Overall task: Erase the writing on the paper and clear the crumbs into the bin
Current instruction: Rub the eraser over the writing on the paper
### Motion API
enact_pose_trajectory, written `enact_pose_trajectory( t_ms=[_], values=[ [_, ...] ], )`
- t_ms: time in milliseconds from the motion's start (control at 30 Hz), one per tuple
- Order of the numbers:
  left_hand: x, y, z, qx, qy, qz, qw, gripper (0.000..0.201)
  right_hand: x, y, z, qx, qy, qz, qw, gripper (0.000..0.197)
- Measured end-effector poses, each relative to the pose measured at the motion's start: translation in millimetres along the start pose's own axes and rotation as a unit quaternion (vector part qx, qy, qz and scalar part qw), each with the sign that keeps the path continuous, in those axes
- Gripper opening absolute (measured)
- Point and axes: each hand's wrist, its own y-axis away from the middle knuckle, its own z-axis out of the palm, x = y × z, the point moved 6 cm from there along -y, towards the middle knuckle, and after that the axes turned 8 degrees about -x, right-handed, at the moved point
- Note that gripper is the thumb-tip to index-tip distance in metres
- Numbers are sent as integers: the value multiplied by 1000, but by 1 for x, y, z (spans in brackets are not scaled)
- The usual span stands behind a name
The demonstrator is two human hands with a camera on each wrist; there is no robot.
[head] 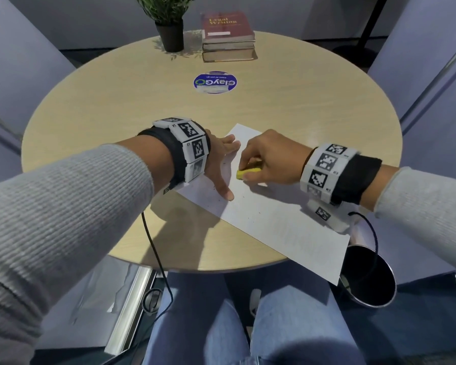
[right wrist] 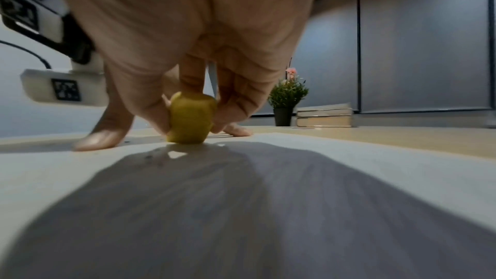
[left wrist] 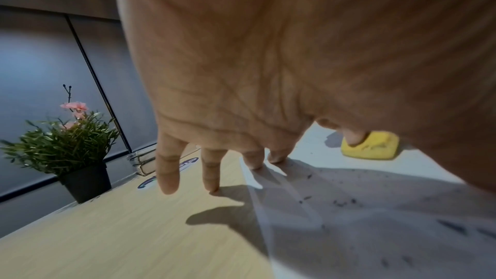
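Round table (head: 116, 106) carries diagonal paper (head: 274, 219); left hand (head: 219, 167) flat; right hand (head: 269, 159) pinches eraser (head: 248, 173).

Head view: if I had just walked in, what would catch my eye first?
The yellow eraser, pinched in the right hand and pressed onto the white paper at the near side of the round table. Beside it the left hand lies flat, pinning the sheet among dark crumbs. Both wrists wear bands of black-and-white markers, and a dark bin waits below the table edge on the right.
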Motion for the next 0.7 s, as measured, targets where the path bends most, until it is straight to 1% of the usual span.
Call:
enact_pose_trajectory(
  t_ms=[67,133,200,267,300,400,467,533,600,633,700],
  values=[
    [1,1,-1,1,2,3,1000,118,11,-3,-10,20,-5,32,999,19],
    [1,1,-2,2,4,5,1000,116,18,-4,-13,36,14,56,998,19],
    [1,1,-2,-3,5,1,1000,117,12,-2,-7,27,26,42,998,20],
    [1,2,-1,-7,3,0,1000,117,-1,4,2,-1,16,9,1000,20],
    [1,2,-1,-8,5,0,1000,117,-1,5,2,-6,7,4,1000,19],
    [3,2,-2,-6,11,8,1000,115,15,0,-13,29,0,53,998,17],
    [3,3,-2,-9,12,9,1000,114,17,-3,-13,41,21,59,997,18],
    [3,4,-3,-12,11,7,1000,116,2,0,-3,21,34,20,999,19],
    [3,4,-2,-12,13,7,1000,116,-8,4,5,-11,12,-11,1000,18],
    [3,4,-2,-11,14,7,1000,116,-4,3,1,-9,-1,-1,1000,18],
    [3,5,-3,-5,10,9,1000,116,8,-1,-11,19,-8,39,999,20]
  ],
)
